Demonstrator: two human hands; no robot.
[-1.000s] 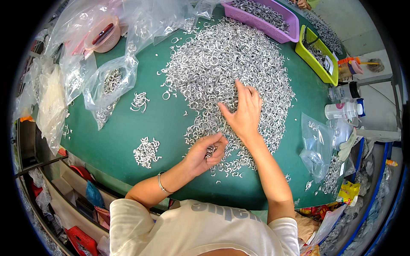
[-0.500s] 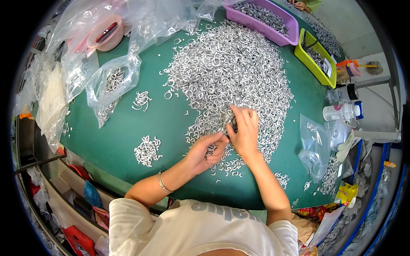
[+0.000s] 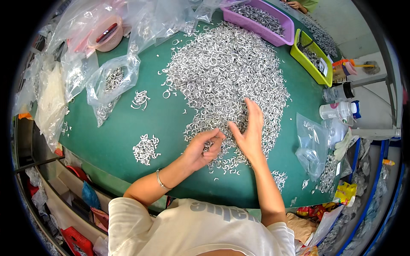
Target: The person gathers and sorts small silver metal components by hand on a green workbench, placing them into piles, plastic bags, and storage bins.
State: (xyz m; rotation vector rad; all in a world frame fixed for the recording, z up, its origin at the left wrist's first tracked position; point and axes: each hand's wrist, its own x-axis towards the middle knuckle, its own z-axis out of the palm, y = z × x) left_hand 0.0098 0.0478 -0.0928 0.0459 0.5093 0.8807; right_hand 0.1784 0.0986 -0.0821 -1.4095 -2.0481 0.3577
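A broad heap of small silver metal rings (image 3: 226,64), many of them C-shaped, spreads over the green table. At its near edge my left hand (image 3: 204,149) is curled closed around several metal rings, which show between the fingers and palm. My right hand (image 3: 250,132) is just to the right, over the heap, with thumb and fingers apart and nothing seen in it. Rings lie beneath both hands. To the left are a small pile of metal pieces (image 3: 146,149) and a smaller cluster (image 3: 140,100).
At the back right stand a purple basket (image 3: 230,18) and a green basket (image 3: 316,76), both holding metal pieces. Clear plastic bags (image 3: 96,91) crowd the left, by a pink bowl (image 3: 115,42). Bottles (image 3: 337,110) line the right edge. Another person's hand (image 3: 294,5) shows far off.
My right hand has opened and moved slightly right, and the rings at its fingertips are gone from it. My left hand stays closed in nearly the same place. The view has shifted slightly.
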